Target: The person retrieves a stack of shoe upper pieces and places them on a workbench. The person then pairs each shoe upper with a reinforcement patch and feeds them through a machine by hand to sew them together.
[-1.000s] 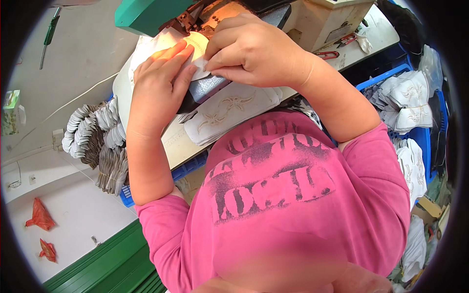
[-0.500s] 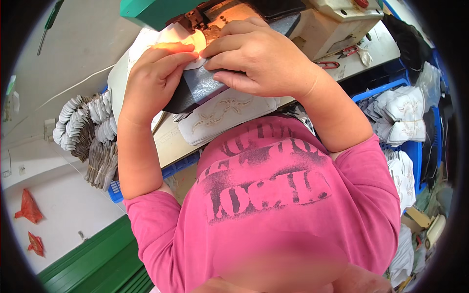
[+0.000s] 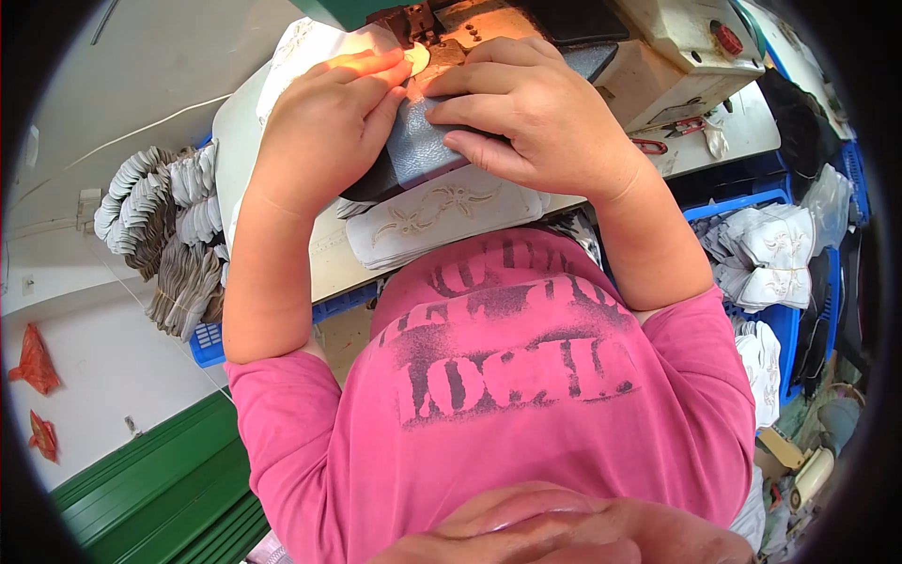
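My left hand (image 3: 329, 122) lies over a white cloth piece (image 3: 305, 47) on the sewing machine's bed. Its fingers are pressed together on the cloth, and the tips reach a small rounded, yellow-lit edge (image 3: 418, 60) beside the needle area. The sewing machine head (image 3: 404, 23) stands just beyond, dark metal parts under a green housing. My right hand (image 3: 536, 117) rests on the grey bed cover (image 3: 427, 141), fingers bent and apart, the thumb spread away. No cloth shows between its fingers; what lies under the fingertips is hidden.
A stack of embroidered white pieces (image 3: 442, 221) lies at the table's near edge. Bundled grey and white pieces (image 3: 178, 216) stand at left. Red-handled snips (image 3: 648, 146) lie right of the machine. A blue crate (image 3: 789, 320) holds more tied white bundles (image 3: 766, 249).
The fingertips of both hands have drawn apart; earlier they met at the cloth. More of the white cloth shows beyond my left hand. The whole view has shifted slightly.
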`<state>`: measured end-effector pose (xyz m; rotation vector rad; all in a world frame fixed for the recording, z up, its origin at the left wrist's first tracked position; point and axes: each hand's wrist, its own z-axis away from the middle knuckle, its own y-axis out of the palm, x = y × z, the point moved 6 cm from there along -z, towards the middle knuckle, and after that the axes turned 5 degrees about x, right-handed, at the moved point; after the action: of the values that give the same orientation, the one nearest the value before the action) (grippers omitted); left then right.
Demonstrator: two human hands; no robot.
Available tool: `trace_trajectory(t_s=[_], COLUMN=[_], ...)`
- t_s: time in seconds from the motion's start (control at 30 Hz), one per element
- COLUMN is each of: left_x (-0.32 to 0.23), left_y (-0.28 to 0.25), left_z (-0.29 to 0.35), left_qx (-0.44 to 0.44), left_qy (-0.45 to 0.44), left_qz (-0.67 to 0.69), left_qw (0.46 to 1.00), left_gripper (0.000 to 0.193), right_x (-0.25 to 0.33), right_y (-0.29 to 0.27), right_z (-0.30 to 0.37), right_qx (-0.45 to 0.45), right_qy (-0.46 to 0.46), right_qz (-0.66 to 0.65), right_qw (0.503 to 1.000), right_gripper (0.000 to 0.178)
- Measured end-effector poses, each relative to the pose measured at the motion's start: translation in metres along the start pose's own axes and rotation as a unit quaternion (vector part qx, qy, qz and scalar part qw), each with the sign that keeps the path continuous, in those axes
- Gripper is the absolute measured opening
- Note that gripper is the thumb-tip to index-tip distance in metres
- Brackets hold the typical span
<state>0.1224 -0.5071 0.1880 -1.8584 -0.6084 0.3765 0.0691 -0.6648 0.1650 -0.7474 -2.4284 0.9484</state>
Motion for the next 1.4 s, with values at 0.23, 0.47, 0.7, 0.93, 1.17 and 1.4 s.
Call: trace_trajectory(t_s=[0.23,0.47,0.7,0.93,1.17,1.4], left_x=[0.015,0.064,-0.011,-0.023,-0.031,-0.036], left_y=[0.005,0.014,-0.024,-0.009,0.004,0.014], left_z=[-0.015,-0.017,0.016,0.021,0.014,-0.007], left_qx=[-0.002,0.084,0.142,0.035,-0.007,0.032], left_qy=[-0.019,-0.143,-0.08,-0.042,-0.101,-0.185], left_qz=[-0.036,0.021,0.032,0.022,-0.023,-0.136], left_qw=[0.999,0.986,0.986,0.998,0.995,0.973], left_gripper=[0.022,0.029,0.027,0.029,0.029,0.031], right_x=[0.0,-0.003,0.055,0.067,0.054,0.049], right_y=[-0.001,-0.013,0.029,0.061,0.027,0.001], right_z=[0.0,0.005,0.043,0.059,0.074,0.083], right_qx=[-0.004,-0.091,0.027,0.171,0.058,0.002], right_qy=[-0.008,-0.054,-0.022,0.085,0.17,0.319], right_qz=[0.01,-0.076,-0.344,-0.497,-0.484,-0.622], right_qw=[1.0,0.991,0.938,0.847,0.856,0.715], right_gripper=[0.014,0.011,0.034,0.051,0.056,0.05])
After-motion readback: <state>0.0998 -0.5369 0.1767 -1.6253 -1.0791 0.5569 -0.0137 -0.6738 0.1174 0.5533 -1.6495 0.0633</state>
